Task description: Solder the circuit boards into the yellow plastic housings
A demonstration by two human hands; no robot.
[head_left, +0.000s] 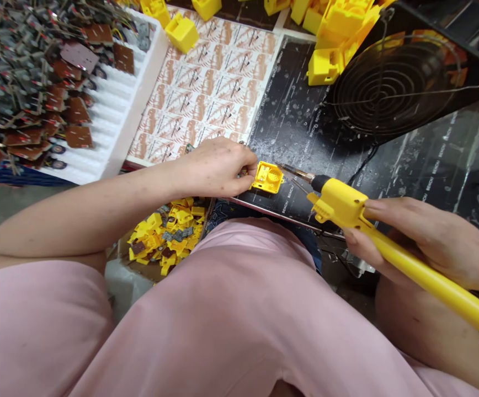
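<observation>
A small open yellow plastic case (269,177) lies on the black bench top near its front edge, hollow side up, with a round perforated patch inside. My left hand (221,165) is closed in a pinch at the case's left edge. Small parts peek out around its fingers, but what they pinch is hidden. A yellow soldering iron (405,259) with a metal feed tube beside its tip is gripped in my right hand (425,237). Its tip (293,170) points left, at the case's upper right corner; whether it touches cannot be told.
A white foam tray (140,71) heaped with brown circuit boards (78,110) stands at left. A black fan (388,88) stands at right beside several yellow cases (326,63). Printed sheets (206,82) cover the bench's middle. Below the edge, a box holds yellow pieces (173,231).
</observation>
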